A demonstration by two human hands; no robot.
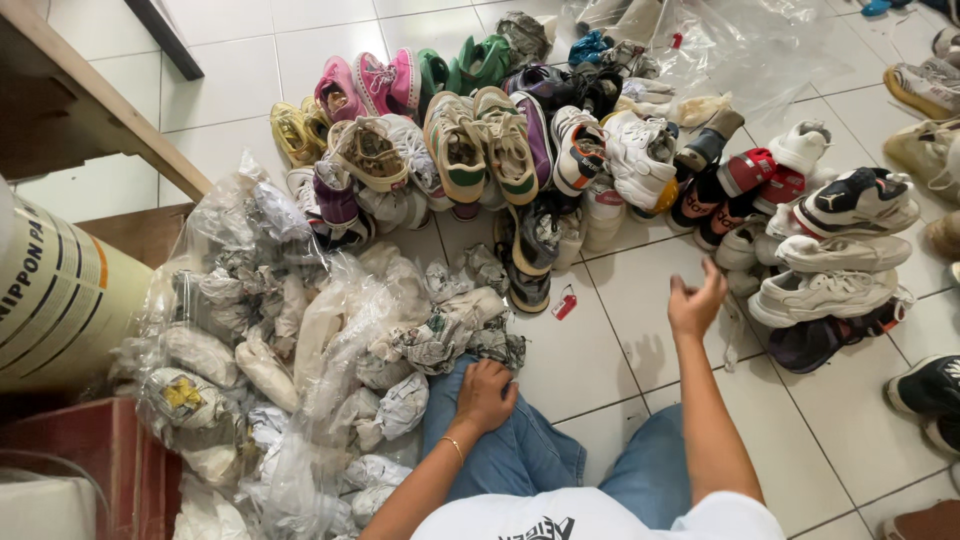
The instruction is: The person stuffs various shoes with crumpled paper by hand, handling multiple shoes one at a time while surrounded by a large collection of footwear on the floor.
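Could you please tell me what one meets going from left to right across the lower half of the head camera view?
Large paper-wrapped drum → clear bags of crumpled paper wads → left hand → small red tag → right hand → stacked white sneakers.

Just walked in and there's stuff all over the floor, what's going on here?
A person in jeans sits on the tiled floor. The left hand rests on the knee, beside a heap of crumpled paper wads spilling from plastic bags. The right hand is raised, empty, fingers curled, toward a big pile of shoes ahead.
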